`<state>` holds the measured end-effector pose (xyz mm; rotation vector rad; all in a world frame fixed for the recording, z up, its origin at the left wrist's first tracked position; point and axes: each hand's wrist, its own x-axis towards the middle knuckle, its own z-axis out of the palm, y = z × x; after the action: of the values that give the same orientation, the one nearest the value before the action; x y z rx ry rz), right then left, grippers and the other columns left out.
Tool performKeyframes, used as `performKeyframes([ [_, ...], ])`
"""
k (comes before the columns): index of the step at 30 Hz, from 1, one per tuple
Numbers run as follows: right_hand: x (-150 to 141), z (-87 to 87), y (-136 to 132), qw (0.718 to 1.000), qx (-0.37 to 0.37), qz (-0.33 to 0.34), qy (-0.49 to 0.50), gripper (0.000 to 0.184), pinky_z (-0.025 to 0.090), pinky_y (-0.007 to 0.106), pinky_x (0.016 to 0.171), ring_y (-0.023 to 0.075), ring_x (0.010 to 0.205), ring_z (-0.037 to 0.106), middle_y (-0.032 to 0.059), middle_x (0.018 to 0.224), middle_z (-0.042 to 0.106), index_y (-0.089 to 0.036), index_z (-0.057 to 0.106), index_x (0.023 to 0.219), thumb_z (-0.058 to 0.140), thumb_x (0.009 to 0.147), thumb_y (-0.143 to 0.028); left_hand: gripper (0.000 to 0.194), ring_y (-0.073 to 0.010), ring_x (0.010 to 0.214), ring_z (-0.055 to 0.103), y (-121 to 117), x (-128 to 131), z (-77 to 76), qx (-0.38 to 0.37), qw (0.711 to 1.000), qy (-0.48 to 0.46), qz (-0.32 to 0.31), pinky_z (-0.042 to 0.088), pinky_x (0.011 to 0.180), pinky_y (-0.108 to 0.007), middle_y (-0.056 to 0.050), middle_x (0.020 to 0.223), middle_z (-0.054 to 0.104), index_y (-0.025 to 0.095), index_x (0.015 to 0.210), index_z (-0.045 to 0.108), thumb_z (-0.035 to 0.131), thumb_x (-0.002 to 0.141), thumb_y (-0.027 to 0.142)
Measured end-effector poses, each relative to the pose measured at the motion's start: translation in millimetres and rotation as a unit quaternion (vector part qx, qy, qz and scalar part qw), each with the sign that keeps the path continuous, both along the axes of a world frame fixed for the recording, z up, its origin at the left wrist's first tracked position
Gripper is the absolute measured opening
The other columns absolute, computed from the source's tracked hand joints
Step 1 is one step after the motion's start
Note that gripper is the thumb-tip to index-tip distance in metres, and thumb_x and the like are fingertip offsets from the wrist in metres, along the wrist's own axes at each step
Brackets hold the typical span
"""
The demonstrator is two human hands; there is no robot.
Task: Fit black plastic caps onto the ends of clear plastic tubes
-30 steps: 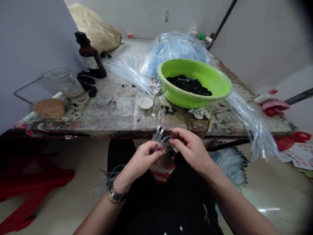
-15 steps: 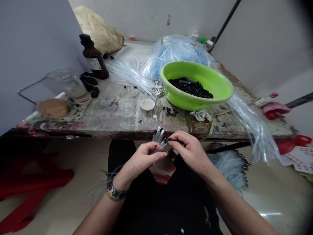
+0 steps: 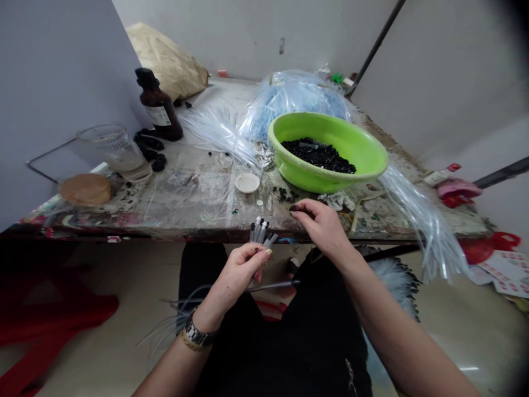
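The left hand covers the middle of the bundle of clear plastic tubes. What the right hand pinches is too small and dark to tell. The label print on the brown glass bottle is unreadable. The green plastic bowl hides part of the surface. Both forearms are cut off by the bottom edge.

No writing is showing legibly: the white label on the dark brown bottle, the pale small bottle with a red cap, the red-patterned sheets and the pale mark on the black clothing are all appearing too small or blurred to read.
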<state>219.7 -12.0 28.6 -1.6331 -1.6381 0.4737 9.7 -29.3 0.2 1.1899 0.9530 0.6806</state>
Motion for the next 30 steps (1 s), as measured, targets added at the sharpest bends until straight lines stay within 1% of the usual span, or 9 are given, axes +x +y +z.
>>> performKeyframes([
  [3, 12.2, -12.3, 25.0, 0.996, 0.040, -0.014, -0.078, 0.012, 0.044, 0.033, 0.082, 0.0212, 0.086, 0.062, 0.0066, 0.088, 0.069, -0.018, 0.067, 0.084, 0.056, 0.083, -0.019, 0.029, -0.0083, 0.044, 0.041, -0.1, -0.1, -3.1, -0.002, 1.000, -0.006, 0.010, 0.031, 0.048, -0.022, 0.005, 0.048, 0.046, 0.015, 0.067, 0.059, 0.062, 0.082, 0.040],
  [7, 12.2, -21.9, 46.2, 0.986, 0.028, 0.001, -0.166, 0.019, 0.044, 0.032, 0.082, 0.0222, 0.091, 0.061, 0.0089, 0.096, 0.069, -0.018, 0.070, 0.096, 0.055, 0.085, -0.016, 0.030, -0.0084, 0.044, 0.041, 0.2, -0.7, -9.9, -0.012, 1.000, -0.013, 0.018, 0.032, 0.049, -0.021, 0.005, 0.046, 0.047, 0.016, 0.070, 0.060, 0.063, 0.081, 0.043],
  [13, -1.7, -19.8, 55.5, 0.945, -0.023, 0.001, -0.326, 0.018, 0.041, 0.030, 0.070, 0.0217, 0.084, 0.061, 0.0095, 0.095, 0.066, -0.021, 0.071, 0.097, 0.055, 0.089, -0.021, 0.030, -0.0078, 0.043, 0.040, 2.7, -0.8, -15.2, -0.019, 0.999, -0.034, 0.032, 0.031, 0.049, -0.021, 0.005, 0.046, 0.048, 0.015, 0.074, 0.062, 0.062, 0.082, 0.044],
  [16, -3.5, -17.8, 56.6, 0.941, -0.020, 0.002, -0.339, 0.014, 0.041, 0.031, 0.071, 0.0225, 0.085, 0.060, 0.0105, 0.093, 0.066, -0.019, 0.069, 0.089, 0.055, 0.089, -0.020, 0.031, -0.0076, 0.043, 0.040, 3.8, -1.0, -15.7, -0.029, 0.998, -0.042, 0.035, 0.030, 0.048, -0.021, 0.005, 0.048, 0.048, 0.015, 0.074, 0.062, 0.063, 0.082, 0.044],
  [20, -1.2, -18.0, 58.3, 0.974, 0.003, 0.011, -0.227, 0.011, 0.041, 0.031, 0.073, 0.0214, 0.082, 0.061, 0.0088, 0.088, 0.067, -0.018, 0.065, 0.084, 0.054, 0.087, -0.019, 0.030, -0.0078, 0.043, 0.041, 5.4, -1.8, -16.2, -0.042, 0.997, -0.056, 0.041, 0.029, 0.048, -0.021, 0.004, 0.049, 0.049, 0.014, 0.074, 0.062, 0.064, 0.080, 0.044],
  [23, -1.2, -19.6, 61.5, 0.999, -0.007, 0.019, -0.050, 0.009, 0.043, 0.029, 0.069, 0.0177, 0.071, 0.060, 0.0028, 0.075, 0.066, -0.019, 0.060, 0.077, 0.054, 0.083, -0.023, 0.029, -0.0080, 0.044, 0.042, 6.2, -2.0, -15.7, -0.048, 0.996, -0.061, 0.046, 0.030, 0.048, -0.022, 0.004, 0.051, 0.050, 0.014, 0.073, 0.062, 0.065, 0.079, 0.043],
  [25, -2.7, -19.9, 64.6, 0.995, -0.033, 0.034, 0.089, 0.010, 0.043, 0.028, 0.064, 0.0151, 0.064, 0.058, -0.0004, 0.068, 0.063, -0.020, 0.056, 0.073, 0.056, 0.078, -0.028, 0.029, -0.0081, 0.044, 0.042, 6.6, -1.9, -14.9, -0.050, 0.995, -0.063, 0.053, 0.030, 0.048, -0.022, 0.004, 0.052, 0.050, 0.014, 0.072, 0.062, 0.065, 0.078, 0.042],
  [27, -4.8, -18.4, 67.7, 0.977, -0.062, 0.043, 0.198, 0.014, 0.042, 0.026, 0.058, 0.0127, 0.057, 0.054, -0.0024, 0.063, 0.060, -0.020, 0.054, 0.069, 0.060, 0.072, -0.032, 0.028, -0.0079, 0.045, 0.043, 6.8, -1.8, -14.3, -0.054, 0.995, -0.064, 0.062, 0.031, 0.048, -0.022, 0.003, 0.055, 0.052, 0.014, 0.072, 0.063, 0.066, 0.077, 0.042],
  [30, -7.5, -12.7, 70.7, 0.954, -0.096, 0.042, 0.281, 0.019, 0.039, 0.024, 0.053, 0.0095, 0.052, 0.048, -0.0038, 0.060, 0.059, -0.019, 0.055, 0.068, 0.065, 0.063, -0.034, 0.028, -0.0076, 0.044, 0.044, 7.2, -2.0, -14.1, -0.056, 0.994, -0.065, 0.072, 0.031, 0.047, -0.022, 0.003, 0.057, 0.054, 0.014, 0.073, 0.063, 0.066, 0.078, 0.041],
])
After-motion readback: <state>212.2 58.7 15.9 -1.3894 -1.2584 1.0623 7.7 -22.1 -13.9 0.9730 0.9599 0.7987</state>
